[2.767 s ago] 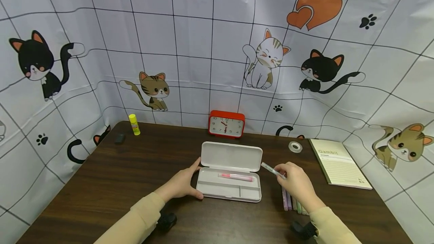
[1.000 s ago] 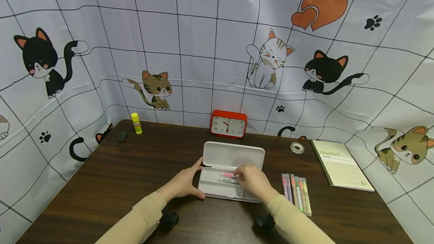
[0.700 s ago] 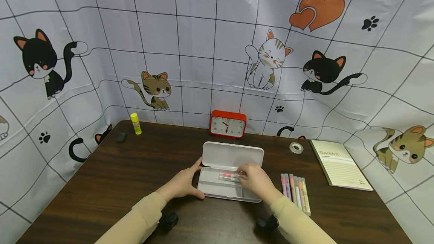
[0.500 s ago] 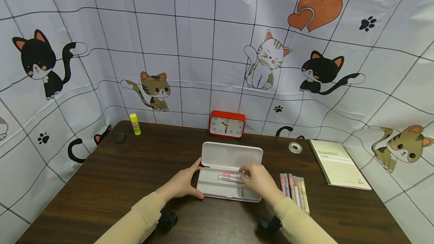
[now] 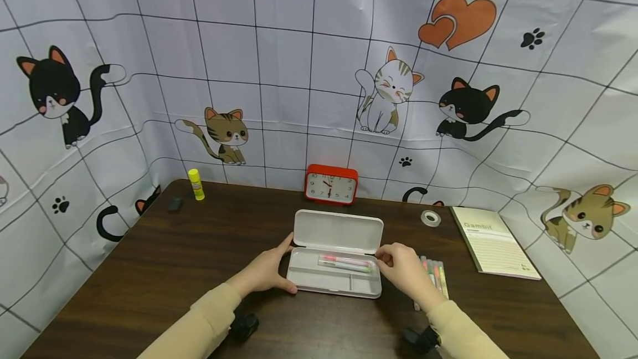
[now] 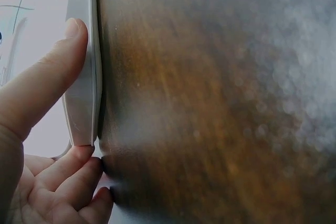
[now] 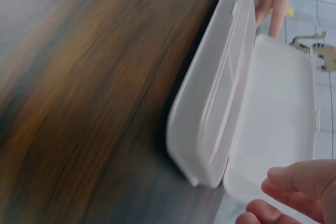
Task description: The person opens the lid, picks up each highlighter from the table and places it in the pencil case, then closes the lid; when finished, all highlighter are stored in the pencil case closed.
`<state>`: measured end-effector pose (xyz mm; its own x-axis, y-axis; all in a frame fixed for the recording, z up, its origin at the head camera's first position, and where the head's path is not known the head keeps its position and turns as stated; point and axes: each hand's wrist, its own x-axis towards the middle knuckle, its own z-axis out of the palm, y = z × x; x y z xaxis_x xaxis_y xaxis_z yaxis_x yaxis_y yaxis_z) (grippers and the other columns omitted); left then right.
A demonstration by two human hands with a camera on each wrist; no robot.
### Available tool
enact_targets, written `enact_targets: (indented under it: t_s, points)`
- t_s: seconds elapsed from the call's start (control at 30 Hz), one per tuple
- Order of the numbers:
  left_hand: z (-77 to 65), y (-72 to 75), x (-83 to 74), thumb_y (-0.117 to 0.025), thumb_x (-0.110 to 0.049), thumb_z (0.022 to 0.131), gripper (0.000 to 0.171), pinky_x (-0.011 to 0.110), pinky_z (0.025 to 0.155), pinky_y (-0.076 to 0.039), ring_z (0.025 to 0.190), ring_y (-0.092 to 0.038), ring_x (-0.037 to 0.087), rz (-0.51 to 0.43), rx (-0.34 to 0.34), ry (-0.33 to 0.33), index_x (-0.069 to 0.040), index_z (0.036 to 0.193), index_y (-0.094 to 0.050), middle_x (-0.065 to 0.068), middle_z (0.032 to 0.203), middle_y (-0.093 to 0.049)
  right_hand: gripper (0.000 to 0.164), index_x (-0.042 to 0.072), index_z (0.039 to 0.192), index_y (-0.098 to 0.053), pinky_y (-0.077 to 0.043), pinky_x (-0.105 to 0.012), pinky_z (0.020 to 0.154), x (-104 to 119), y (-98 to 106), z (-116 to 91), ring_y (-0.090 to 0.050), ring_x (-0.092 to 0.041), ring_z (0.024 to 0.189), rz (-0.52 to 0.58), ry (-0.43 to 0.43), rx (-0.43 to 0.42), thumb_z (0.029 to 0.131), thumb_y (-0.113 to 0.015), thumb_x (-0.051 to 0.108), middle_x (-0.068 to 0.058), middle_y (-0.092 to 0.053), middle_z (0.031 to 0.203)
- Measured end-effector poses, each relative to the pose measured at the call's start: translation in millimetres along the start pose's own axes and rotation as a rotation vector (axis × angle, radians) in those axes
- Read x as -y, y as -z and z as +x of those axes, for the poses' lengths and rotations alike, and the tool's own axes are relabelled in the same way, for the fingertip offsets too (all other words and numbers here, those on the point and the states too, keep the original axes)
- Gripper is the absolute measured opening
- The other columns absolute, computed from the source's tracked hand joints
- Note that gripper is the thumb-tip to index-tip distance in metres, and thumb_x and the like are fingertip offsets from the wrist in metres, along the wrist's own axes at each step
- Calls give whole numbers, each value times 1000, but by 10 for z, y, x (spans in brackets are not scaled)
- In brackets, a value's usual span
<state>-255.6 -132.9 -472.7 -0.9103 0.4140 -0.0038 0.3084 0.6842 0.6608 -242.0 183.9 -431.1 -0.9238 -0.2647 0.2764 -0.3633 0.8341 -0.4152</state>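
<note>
A white pencil case [image 5: 314, 280] lies on the brown table with its lid [image 5: 339, 230] raised. My left hand [image 5: 264, 271] holds its left end, thumb [image 6: 52, 74] along the front wall and the other fingers around the end. Inside the back compartment two slim pens lie side by side, a pink one [image 5: 331, 258] and a pale one with a green end [image 5: 364, 269]. My right hand [image 5: 404, 270] is just off the case's right end, its fingers loosely bent with nothing between them. Several pastel marker pens [image 5: 442, 277] lie partly hidden beyond that hand.
At the back edge stands a red clock [image 5: 331, 184]. A yellow glue stick [image 5: 196, 184] and a small dark block [image 5: 174, 205] are at the back left. A tape roll [image 5: 425, 215] and a notepad [image 5: 498, 248] lie at the right.
My right hand carried the pale pen from the right into the case beside the pink one, let go and drew back rightward. The left hand has kept its hold on the case.
</note>
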Motion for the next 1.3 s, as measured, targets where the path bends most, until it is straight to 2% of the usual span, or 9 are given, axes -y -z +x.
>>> enact_targets:
  t_s: [0.17,0.33,0.6,0.87,1.3]
  points:
    - [-1,1,4,-90,-35,59,125,51,105,-34,128,-45,35,-1,1,16,-2,152,-14,13,140,-50,7,8,86,-71,-44,-27,60,-123,90,-72,-51,-11,66,-20,-60,4,80,-71,6,4,-55,71]
    - [-4,5,8,-90,-35,59,125,51,104,-35,128,-46,35,2,7,4,-1,152,-13,13,139,-50,8,7,89,-72,-45,-28,61,-244,181,-158,-51,-10,67,-34,-114,25,81,-70,8,3,-57,72]
    - [-1,-3,5,-89,-36,60,125,52,104,-35,128,-45,36,5,13,7,-2,152,-12,14,140,-50,9,5,92,-72,-47,-32,63,-477,313,-276,-54,-13,70,-61,-144,16,84,-68,9,1,-59,75]
    - [2,-20,2,-89,-35,60,125,52,104,-35,129,-44,35,-10,21,17,-4,153,-11,13,142,-48,12,3,94,-71,-47,-32,61,-701,468,-432,-56,-14,69,-76,-187,7,84,-68,9,-1,-60,75]
    - [9,-20,9,-90,-35,59,126,53,103,-35,128,-45,36,-21,11,17,-6,153,-11,12,141,-49,11,-1,88,-69,-45,-33,58,-1051,504,-599,-53,-13,64,-93,-237,28,80,-70,7,1,-61,71]
